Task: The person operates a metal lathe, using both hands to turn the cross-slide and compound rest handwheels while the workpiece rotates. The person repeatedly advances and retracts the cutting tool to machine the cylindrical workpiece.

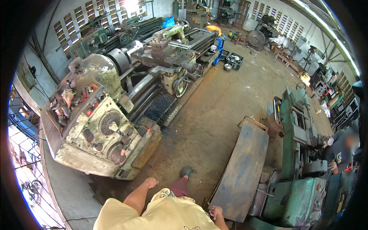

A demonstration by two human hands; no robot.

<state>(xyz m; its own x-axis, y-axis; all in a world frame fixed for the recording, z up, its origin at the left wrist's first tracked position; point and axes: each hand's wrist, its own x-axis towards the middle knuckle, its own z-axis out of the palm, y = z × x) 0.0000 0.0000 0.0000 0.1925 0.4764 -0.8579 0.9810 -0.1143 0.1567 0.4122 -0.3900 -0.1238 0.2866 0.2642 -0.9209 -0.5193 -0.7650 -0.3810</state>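
Brown panel (pixel 245 165), lower right; right hand (pixel 216 211) beside, fingers curled, grip unclear; left hand (pixel 152 182), lower centre, fingers loosely curled.

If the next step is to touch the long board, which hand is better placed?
Probably the right hand: it appears close to the board, while the left hand is farther away, nearer the lathe.

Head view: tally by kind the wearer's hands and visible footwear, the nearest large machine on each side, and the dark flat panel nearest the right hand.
Hands: 2 (left hand, right hand)
Footwear: 1 (grey shoe)
Machines: 2 (cream lathe, green machine)
Panels: 1 (dark panel)
Total: 6
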